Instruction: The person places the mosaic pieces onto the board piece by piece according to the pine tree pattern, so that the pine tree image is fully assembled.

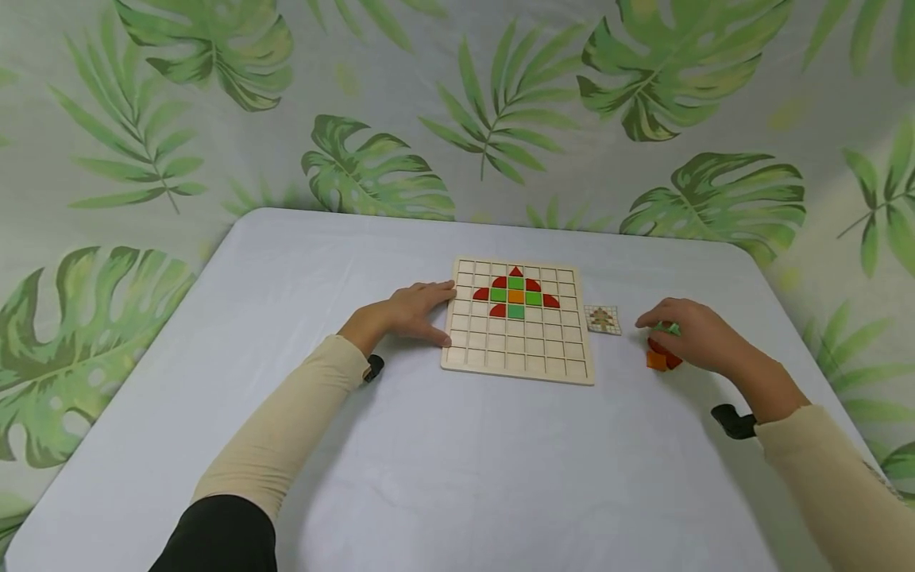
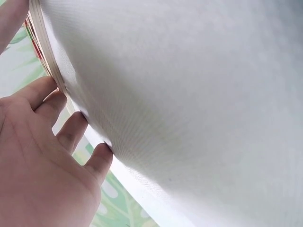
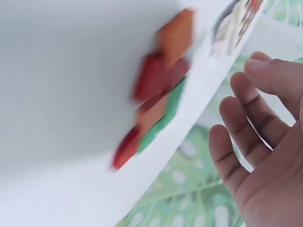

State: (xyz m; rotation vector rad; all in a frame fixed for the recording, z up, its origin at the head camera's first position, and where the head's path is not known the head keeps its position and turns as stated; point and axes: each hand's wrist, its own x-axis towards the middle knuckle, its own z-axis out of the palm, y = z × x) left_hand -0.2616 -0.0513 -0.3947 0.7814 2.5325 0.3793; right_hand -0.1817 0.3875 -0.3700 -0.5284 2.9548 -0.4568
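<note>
Toward the right edge of the table [image 1: 500, 477], nearer the far right corner than the near one: loose pieces [image 1: 656, 361] in red, orange and green, bunched close, some touching or overlapping. Probably light, stiff, smooth and hard to break; best pinched by opposite side edges, one at a time. Just over the bunch, the right hand [image 1: 693, 330], fingers loosely bent and apart, apparently holding nothing. Between bunch and board [image 1: 518, 357], a small card [image 1: 603, 319], just beside the board's right rim. Roughly midway between the table's side edges and nearer its far edge, the board: flat, gridded, likely stiff and somewhat heavier, with coloured shapes [image 1: 516, 296] in its far half; best steadied by the rim. Against its left rim, the left hand [image 1: 413, 310], thumb and fingers spread wide, touching. Ample room for moving toward the near and left edges; less toward the far edge, with leafy cloth [image 1: 386, 171] beyond.
</note>
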